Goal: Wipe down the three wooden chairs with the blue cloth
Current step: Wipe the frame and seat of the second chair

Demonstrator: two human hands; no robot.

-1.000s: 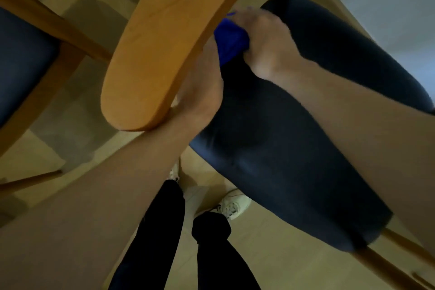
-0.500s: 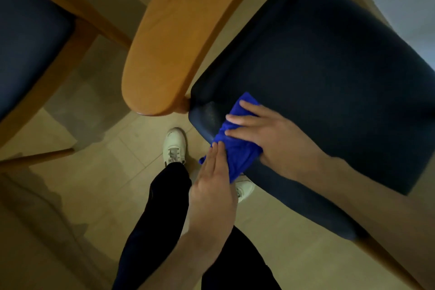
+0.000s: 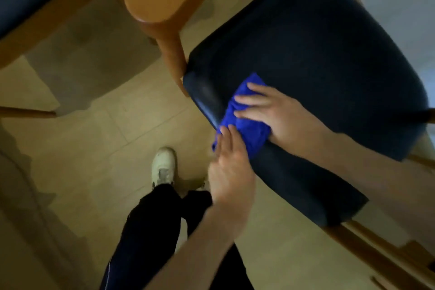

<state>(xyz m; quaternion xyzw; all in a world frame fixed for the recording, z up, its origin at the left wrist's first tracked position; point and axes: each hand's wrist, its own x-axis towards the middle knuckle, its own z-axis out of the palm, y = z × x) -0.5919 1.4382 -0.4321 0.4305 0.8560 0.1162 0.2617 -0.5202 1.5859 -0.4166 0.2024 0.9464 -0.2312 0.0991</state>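
A tan floor [image 3: 98, 139] fills the view. Two chairs show: one chair [image 3: 329, 59] with a dark padded seat and wooden frame at right, and a second chair [image 3: 35, 2] cut off at the upper left corner. The blue cloth [image 3: 242, 120], bunched, lies on the near left edge of the right chair's seat, partly hanging over it. The right hand [image 3: 270, 113] lies flat on the cloth, fingers spread, pressing it down. The left hand [image 3: 230, 167], fingers straight and together, touches the cloth's lower end without gripping. One white shoe [image 3: 163, 165] stands on the floor below.
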